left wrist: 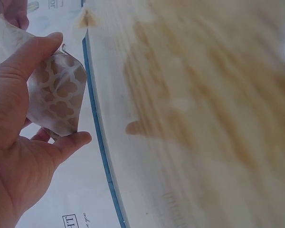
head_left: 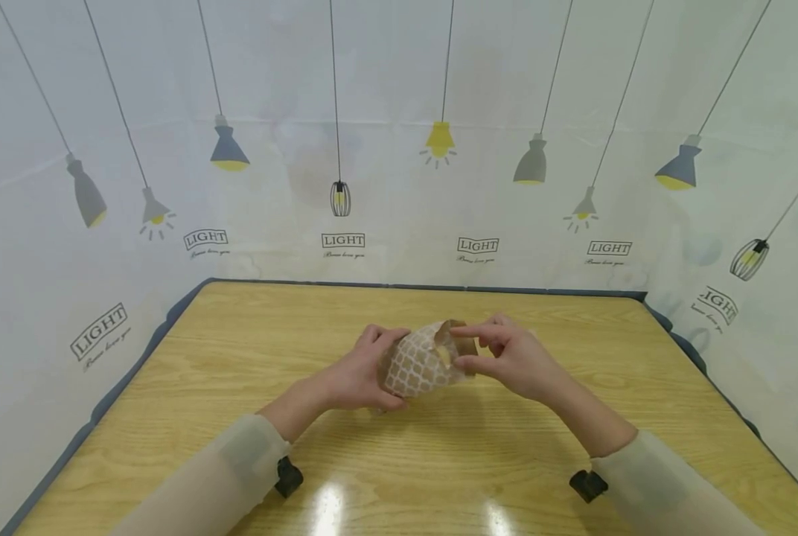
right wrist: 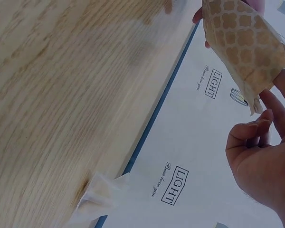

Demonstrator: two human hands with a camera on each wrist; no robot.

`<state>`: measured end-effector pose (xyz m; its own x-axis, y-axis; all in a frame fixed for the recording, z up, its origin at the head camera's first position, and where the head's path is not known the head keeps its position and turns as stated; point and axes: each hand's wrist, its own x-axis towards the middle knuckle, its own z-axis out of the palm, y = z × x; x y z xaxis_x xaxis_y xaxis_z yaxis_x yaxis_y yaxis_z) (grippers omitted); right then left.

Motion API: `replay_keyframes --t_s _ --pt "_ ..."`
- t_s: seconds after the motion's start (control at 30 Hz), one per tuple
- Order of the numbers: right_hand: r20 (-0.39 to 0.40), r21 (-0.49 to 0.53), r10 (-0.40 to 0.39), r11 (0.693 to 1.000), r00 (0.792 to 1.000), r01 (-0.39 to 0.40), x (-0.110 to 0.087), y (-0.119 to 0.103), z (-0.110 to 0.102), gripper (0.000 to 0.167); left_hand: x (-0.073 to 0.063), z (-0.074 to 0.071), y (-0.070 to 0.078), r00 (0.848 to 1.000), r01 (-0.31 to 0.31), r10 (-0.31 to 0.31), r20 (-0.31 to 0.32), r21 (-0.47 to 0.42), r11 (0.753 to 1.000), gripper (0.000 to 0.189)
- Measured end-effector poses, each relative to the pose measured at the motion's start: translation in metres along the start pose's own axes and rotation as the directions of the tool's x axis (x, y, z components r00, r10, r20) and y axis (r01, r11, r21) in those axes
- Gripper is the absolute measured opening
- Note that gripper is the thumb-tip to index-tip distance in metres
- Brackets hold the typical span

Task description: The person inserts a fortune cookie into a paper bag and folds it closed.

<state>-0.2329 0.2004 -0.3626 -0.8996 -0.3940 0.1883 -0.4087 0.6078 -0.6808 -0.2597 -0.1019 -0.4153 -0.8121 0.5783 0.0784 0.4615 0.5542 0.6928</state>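
In the head view a brown paper bag (head_left: 419, 365) with a white lattice pattern is held above the table. My left hand (head_left: 365, 368) grips its left end, thumb on the near side and fingers on the far side. The left wrist view shows a folded corner of the bag (left wrist: 61, 95) between thumb and fingers. At the bag's opening is my right hand (head_left: 513, 357), its straight index finger at the upper rim and its thumb lower down, the two tips apart. In the right wrist view, the bag's edge (right wrist: 270, 59) overlaps the fingertips, while other fingers (right wrist: 244, 135) curl inward.
The wooden table (head_left: 272, 320) stretches out beneath both arms. White cloth walls (head_left: 399, 208) printed with hanging lamps rise around its edges. A small black object (head_left: 288, 478) sits beside the left sleeve and a similar black piece (head_left: 588, 485) beside the right one.
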Motion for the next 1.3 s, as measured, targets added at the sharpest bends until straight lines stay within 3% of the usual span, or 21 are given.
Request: replay_keyframes --t_s 0.3,0.6,0.8,1.03,1.3 --pt "-0.004 0.006 -0.003 1.0 1.0 0.003 -0.001 0.005 -0.001 0.041 -0.001 0.0 0.0 1.0 0.005 -0.005 -0.008 -0.005 1.0 0.116" --pt "-0.045 0.05 0.037 0.998 0.998 -0.035 -0.017 0.027 -0.022 0.035 -0.003 -0.002 -0.002 1.0 0.017 -0.017 -0.013 -0.003 1.0 0.115" --pt "-0.044 0.026 0.109 0.994 0.993 -0.108 -0.031 0.056 -0.041 0.036 -0.003 -0.003 -0.004 1.0 0.021 -0.021 -0.011 -0.009 1.0 0.115" --pt "-0.027 0.001 0.229 0.974 0.973 -0.229 -0.028 0.104 -0.06 0.043 -0.002 -0.003 -0.003 1.0 0.017 -0.017 -0.015 -0.003 1.0 0.115" --pt "0.082 0.017 0.266 0.963 0.96 -0.268 -0.022 0.136 -0.073 0.043 -0.002 -0.003 -0.003 1.0 0.017 -0.017 -0.015 0.004 1.0 0.114"
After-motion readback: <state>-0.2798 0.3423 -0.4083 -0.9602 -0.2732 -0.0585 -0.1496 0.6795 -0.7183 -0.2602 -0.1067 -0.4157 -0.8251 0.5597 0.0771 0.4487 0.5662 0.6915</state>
